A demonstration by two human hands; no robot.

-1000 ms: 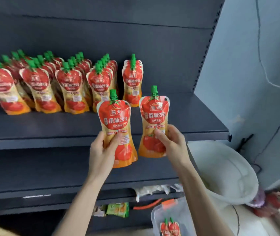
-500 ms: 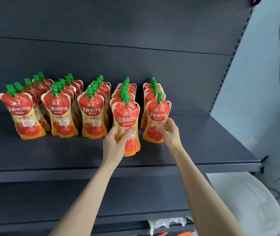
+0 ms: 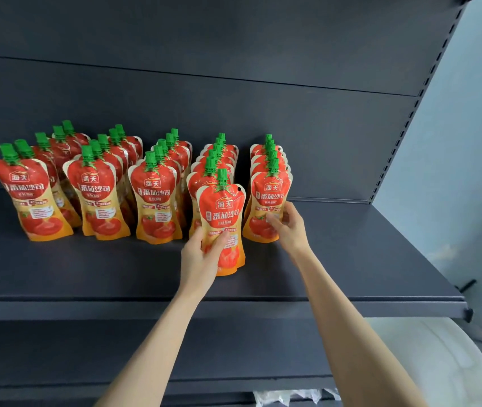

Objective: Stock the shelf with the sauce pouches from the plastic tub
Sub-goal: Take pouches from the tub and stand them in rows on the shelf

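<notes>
The left hand grips a pouch upright, green cap up, on the shelf. The right hand pinches the rightmost front pouch, also upright.

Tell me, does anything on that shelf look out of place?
Only the forward pouch gripped by the left hand: it stands ahead of its row, not in line. The right hand holds the end pouch, which sits straight. No spills show.

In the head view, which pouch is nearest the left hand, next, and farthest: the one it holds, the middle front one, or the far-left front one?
1. held pouch, in the left hand.
2. middle front pouch, just left of it.
3. far-left front pouch, way over left.
</notes>
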